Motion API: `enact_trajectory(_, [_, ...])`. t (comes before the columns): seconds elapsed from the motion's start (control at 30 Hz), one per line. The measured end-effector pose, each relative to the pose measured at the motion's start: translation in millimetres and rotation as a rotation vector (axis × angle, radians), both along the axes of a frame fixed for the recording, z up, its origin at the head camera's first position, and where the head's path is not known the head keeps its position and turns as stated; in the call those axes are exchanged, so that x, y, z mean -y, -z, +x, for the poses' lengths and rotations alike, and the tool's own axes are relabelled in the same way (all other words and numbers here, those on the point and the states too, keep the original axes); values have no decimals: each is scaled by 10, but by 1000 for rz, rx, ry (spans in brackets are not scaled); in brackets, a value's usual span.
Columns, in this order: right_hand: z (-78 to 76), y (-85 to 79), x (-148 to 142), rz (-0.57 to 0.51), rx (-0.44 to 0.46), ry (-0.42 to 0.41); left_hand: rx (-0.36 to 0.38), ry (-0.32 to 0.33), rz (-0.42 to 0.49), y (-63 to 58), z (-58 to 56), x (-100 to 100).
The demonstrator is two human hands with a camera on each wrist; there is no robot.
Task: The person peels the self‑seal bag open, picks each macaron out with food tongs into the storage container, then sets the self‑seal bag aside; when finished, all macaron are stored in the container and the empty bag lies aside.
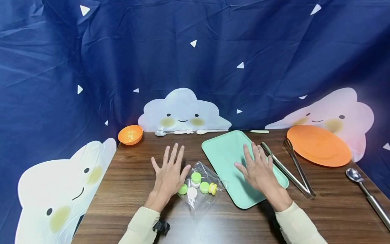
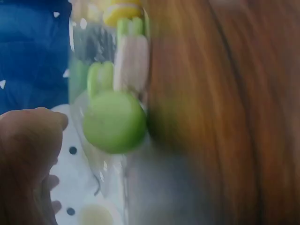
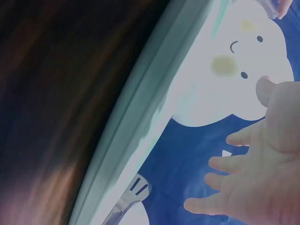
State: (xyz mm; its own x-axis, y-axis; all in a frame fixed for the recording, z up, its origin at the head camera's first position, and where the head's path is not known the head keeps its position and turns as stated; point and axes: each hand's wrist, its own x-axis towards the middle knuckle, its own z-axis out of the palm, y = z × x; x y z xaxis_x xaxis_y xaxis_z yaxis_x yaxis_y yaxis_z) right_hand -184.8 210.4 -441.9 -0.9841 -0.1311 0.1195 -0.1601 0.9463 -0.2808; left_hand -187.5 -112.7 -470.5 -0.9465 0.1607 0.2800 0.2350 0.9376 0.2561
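My left hand (image 1: 168,177) is spread, palm down, with its thumb beside a clear plastic bag (image 1: 199,206). Inside the bag lie several green, white and yellow macarons (image 1: 204,187); the left wrist view shows a green macaron (image 2: 115,123) up close. Fingers splayed, my right hand (image 1: 259,171) is over the right part of a mint-green tray (image 1: 223,152). The right wrist view has this hand's fingers (image 3: 206,205) straight and holding nothing. Whether either palm touches what is below cannot be told.
Metal tongs (image 1: 300,167) lie right of the tray, near an orange plate (image 1: 318,145) and a metal spoon (image 1: 368,196). An orange bowl (image 1: 130,135) stands at the back left. Along the back edge are a spoon (image 1: 160,133), a white spoon (image 1: 211,131) and a light-handled utensil (image 1: 259,131).
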Motion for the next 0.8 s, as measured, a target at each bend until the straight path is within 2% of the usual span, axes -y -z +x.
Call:
enact_trajectory(0.13, [50, 15, 95, -21, -34, -74, 88, 17, -3, -59, 149, -110])
enact_trajectory(0.27, [130, 49, 237, -51, -102, -217, 209, 72, -15, -110, 362, -289])
enact_trajectory(0.4, [182, 94, 404, -25, -165, -360, 289, 115, -40, -138, 538, -428])
enact_trajectory(0.47, [192, 114, 476, 8, -181, -398, 308, 120, -57, -139, 596, -470])
enact_trajectory(0.6, [193, 140, 565, 67, -203, -425, 316, 116, -77, -101, 648, -497])
enact_trajectory(0.8, [195, 128, 597, 100, -253, -441, 292, 140, -82, -35, 626, -455])
